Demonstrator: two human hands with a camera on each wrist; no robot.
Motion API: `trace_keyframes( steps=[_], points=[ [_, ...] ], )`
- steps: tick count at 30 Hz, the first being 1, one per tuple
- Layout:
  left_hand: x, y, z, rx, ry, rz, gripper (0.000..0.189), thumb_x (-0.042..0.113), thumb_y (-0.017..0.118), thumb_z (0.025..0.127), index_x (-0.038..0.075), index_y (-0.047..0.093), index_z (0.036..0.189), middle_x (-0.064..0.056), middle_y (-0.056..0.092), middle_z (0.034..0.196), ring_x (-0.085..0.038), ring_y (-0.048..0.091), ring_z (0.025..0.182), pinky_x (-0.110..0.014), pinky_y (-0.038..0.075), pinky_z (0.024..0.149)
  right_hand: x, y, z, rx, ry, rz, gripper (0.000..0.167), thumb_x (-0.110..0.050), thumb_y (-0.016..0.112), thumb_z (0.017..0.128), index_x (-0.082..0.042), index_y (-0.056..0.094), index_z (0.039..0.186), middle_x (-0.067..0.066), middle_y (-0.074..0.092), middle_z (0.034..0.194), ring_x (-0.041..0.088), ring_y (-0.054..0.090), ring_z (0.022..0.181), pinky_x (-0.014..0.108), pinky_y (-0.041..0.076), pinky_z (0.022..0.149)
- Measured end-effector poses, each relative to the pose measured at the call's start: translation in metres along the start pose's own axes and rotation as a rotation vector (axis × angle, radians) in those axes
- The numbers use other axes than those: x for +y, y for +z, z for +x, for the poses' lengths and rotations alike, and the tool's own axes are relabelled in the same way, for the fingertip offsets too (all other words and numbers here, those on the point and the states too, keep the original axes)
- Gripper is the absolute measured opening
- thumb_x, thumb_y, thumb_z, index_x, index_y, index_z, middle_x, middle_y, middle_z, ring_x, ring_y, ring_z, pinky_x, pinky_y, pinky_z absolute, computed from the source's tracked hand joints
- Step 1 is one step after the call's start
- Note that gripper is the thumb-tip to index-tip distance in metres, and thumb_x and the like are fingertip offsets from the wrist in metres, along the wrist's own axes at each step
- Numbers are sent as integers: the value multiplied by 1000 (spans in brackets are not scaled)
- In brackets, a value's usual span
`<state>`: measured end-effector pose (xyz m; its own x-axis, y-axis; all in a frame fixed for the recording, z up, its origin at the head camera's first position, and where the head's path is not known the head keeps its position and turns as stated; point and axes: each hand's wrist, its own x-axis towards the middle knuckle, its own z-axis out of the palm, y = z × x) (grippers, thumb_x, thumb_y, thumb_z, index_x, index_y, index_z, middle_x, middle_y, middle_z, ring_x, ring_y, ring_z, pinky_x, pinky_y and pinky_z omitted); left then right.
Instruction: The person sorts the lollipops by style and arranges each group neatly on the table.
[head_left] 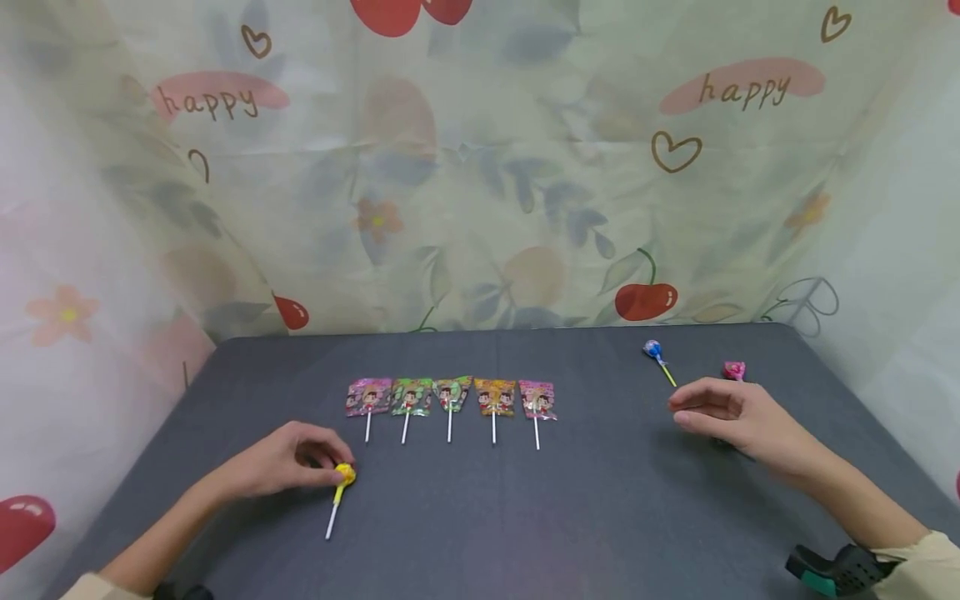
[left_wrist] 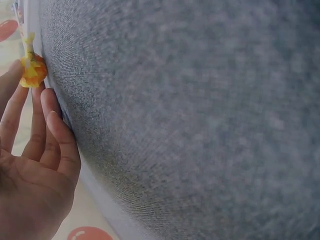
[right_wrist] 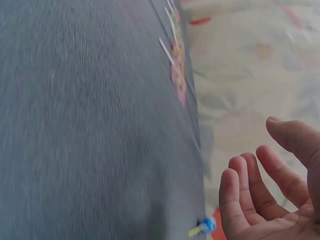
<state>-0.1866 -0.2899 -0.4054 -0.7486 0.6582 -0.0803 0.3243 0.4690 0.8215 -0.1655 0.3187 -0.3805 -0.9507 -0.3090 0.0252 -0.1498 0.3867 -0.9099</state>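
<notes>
At the left of the head view, my left hand (head_left: 288, 458) pinches a yellow-wrapped lollipop (head_left: 345, 475) by its head, between thumb and fingers. Its white stick points down toward the near side. The left wrist view shows the same yellow wrapper (left_wrist: 33, 72) at the fingertips. Over the right part of the table is my right hand (head_left: 738, 417), its fingers loosely bent and holding nothing. A blue-wrapped lollipop (head_left: 653, 350) with a yellow stick lies just beyond its fingertips. Behind the hand, a pink-wrapped lollipop (head_left: 734, 370) is partly hidden.
Several flat-packed lollipops (head_left: 450, 393) lie in a row across the middle of the dark grey table (head_left: 480, 517), white sticks toward me. A patterned cloth (head_left: 465, 192) hangs along the table's back edge, with pale cloth at both sides.
</notes>
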Motion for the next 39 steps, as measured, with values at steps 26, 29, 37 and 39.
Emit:
trace_keyframes(
  steps=[26, 29, 37, 39],
  points=[
    [4, 0, 2, -33, -35, -11, 15, 15, 77, 93, 11, 73, 107, -4, 69, 100, -20, 64, 84, -29, 52, 73, 59, -39, -28, 91, -19, -120, 44, -6, 76, 92, 10, 59, 129, 11, 69, 122, 10, 68, 103, 29, 56, 77],
    [3, 0, 2, -34, -25, -13, 14, 16, 76, 94, 11, 73, 107, -4, 70, 100, -19, 65, 83, -30, 53, 73, 62, -39, -27, 95, -24, -138, 43, -4, 77, 91, 10, 60, 128, 9, 69, 121, 10, 68, 100, 27, 55, 77],
    [2, 0, 2, -32, -4, -15, 14, 15, 76, 94, 11, 73, 107, -3, 70, 100, -19, 66, 83, -30, 54, 73, 65, -37, -25, 115, -16, -199, 41, -4, 81, 87, 9, 65, 122, 11, 71, 112, 9, 68, 93, 23, 54, 73],
    [2, 0, 2, -30, -10, -9, 14, 15, 76, 94, 12, 73, 107, -3, 70, 100, -19, 66, 83, -30, 54, 73, 65, -36, -25, 123, -19, -228, 39, -5, 82, 86, 8, 67, 120, 12, 71, 110, 9, 68, 91, 23, 54, 72]
  ],
)
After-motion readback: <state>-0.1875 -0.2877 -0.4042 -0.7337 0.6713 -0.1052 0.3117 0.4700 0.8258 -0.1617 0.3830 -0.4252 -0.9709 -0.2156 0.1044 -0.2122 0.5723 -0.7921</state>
